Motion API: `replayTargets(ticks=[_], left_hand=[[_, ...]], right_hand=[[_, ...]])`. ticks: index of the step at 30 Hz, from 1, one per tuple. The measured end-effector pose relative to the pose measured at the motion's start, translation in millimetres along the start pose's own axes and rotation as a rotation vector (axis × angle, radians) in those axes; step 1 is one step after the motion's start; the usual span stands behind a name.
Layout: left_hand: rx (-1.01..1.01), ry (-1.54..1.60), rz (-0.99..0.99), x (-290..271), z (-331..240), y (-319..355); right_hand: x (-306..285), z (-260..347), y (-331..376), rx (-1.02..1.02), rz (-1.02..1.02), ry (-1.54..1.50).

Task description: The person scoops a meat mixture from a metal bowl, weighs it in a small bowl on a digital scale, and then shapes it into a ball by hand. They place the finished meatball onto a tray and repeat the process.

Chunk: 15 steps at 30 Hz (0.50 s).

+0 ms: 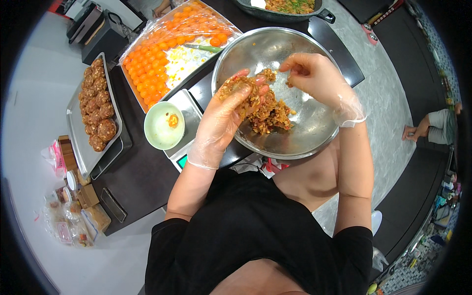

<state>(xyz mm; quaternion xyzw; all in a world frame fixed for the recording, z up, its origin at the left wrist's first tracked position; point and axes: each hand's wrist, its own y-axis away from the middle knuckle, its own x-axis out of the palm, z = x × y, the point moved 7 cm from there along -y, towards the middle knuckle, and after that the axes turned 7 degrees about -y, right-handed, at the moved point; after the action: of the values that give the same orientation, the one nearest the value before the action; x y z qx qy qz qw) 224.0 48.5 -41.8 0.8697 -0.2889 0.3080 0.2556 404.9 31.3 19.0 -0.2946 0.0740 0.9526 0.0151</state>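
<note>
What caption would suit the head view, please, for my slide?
The gloved left hand holds a chunky brown mixture above a metal bowl; the gloved right hand hovers nearby.

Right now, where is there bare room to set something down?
The clearest patch is dark tabletop bordered by the tray of brown balls, the scale under the pale bowl, and the dark oblong object. Farther up it's crowded: the tray of orange balls, scale and the steel bowl, with left fingers and right fingers over it, sit close together.
</note>
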Motion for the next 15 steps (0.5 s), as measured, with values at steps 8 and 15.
replayTargets(ticks=[8, 15], left_hand=[[0.041, -0.109, -0.011, -1.3, 1.7, 4.7], [-0.143, 0.236, 0.190, 6.7, 12.9, 6.0]], right_hand=[[31.4, 42.5, 10.9, -0.245, 0.158, -0.267], [48.2, 20.2, -3.6, -0.172, 0.164, -0.441]])
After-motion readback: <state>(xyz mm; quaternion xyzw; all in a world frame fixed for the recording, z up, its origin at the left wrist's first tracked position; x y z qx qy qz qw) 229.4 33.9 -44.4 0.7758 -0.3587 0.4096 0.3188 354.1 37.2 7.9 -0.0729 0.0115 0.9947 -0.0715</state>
